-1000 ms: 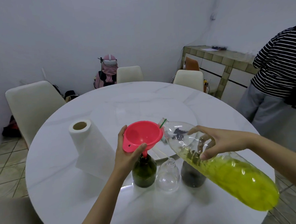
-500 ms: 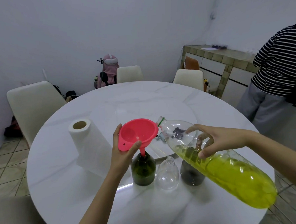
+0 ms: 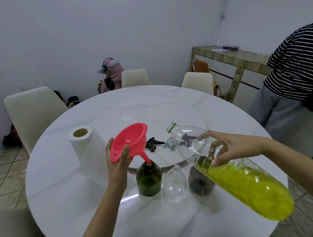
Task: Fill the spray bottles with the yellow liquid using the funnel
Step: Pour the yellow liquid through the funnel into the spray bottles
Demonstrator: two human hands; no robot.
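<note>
My left hand (image 3: 119, 161) grips the rim of a pink funnel (image 3: 129, 140), tilted left with its spout in the neck of a dark green bottle (image 3: 149, 180). To the right of that bottle stand a clear bottle (image 3: 174, 183) and a dark grey bottle (image 3: 199, 183), both uncapped. My right hand (image 3: 228, 147) holds a large clear plastic bottle (image 3: 244, 182) of yellow liquid, tilted with its open mouth up toward the funnel. The liquid sits in its lower end. No liquid is flowing.
A paper towel roll (image 3: 86, 149) stands left of my hand on the round white table (image 3: 65, 195). Spray heads (image 3: 154, 143) lie on a glass turntable behind the bottles. White chairs ring the table. A person in a striped shirt (image 3: 294, 65) stands at right.
The funnel has tipped further to the left on the green bottle, and the view has shifted slightly. The large bottle stays tilted in my right hand, its mouth a little higher.
</note>
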